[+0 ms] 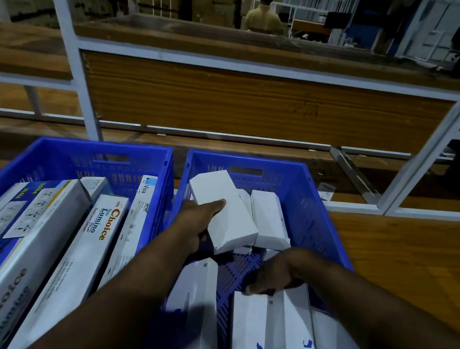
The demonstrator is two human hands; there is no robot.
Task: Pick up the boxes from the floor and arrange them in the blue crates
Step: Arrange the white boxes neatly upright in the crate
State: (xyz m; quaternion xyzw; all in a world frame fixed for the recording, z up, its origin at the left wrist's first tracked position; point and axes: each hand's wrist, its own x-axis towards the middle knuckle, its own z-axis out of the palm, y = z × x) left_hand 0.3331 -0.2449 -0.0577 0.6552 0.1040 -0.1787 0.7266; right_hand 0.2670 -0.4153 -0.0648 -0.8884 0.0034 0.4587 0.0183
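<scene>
Left crate holds long printed boxes lying side by side, filling it. Right crate holds plain white boxes; the left hand grips one white box, thumb on top, tilted above the crate floor near the far wall. The right hand presses bent fingers on the top edge of a lettered box at the near side.

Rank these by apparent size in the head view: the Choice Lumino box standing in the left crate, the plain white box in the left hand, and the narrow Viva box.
1. Choice Lumino box, though nearer the camera.
2. Viva box; longer but thinner.
3. White box in the left hand.
</scene>
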